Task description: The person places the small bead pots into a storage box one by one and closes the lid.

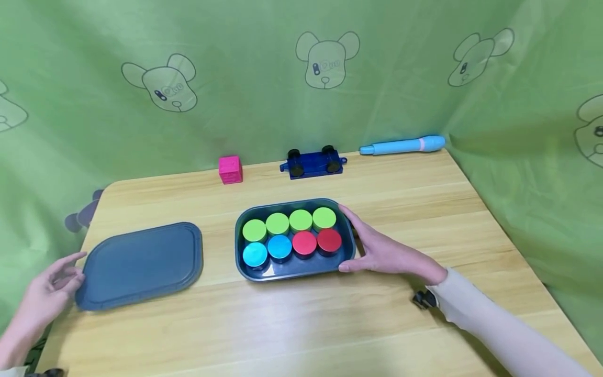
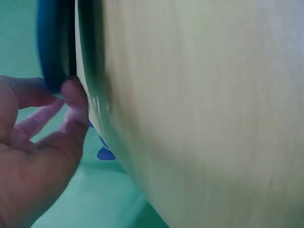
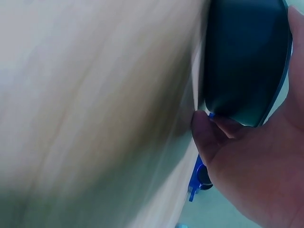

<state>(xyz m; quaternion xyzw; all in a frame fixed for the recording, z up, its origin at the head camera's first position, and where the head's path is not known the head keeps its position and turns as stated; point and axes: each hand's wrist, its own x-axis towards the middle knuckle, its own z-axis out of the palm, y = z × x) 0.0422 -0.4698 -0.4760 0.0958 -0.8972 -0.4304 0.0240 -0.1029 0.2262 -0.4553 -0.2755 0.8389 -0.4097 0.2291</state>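
At the left of the head view, my left hand [image 1: 49, 293] pinches the left edge of a flat dark blue-grey lid [image 1: 146, 262] between thumb and fingers. The left wrist view shows the lid [image 2: 51, 42] edge-on, a little off the tabletop. My right hand [image 1: 381, 248] grips the right end of a dark blue rectangular box [image 1: 292, 273], thumb at its near corner and a finger at its far corner. Inside the box stand two rows of small round jars: several with green tops [image 1: 277, 222] behind, two blue [image 1: 279, 246] and two red [image 1: 304, 243] in front.
Along the back of the wooden table [image 1: 282, 324] lie a pink cube [image 1: 230, 169], a dark blue toy wagon [image 1: 314, 163] with its black wheels up, and a light blue pen-shaped thing [image 1: 402, 145]. A green curtain [image 1: 254, 78] with bear outlines hangs behind and at the sides.
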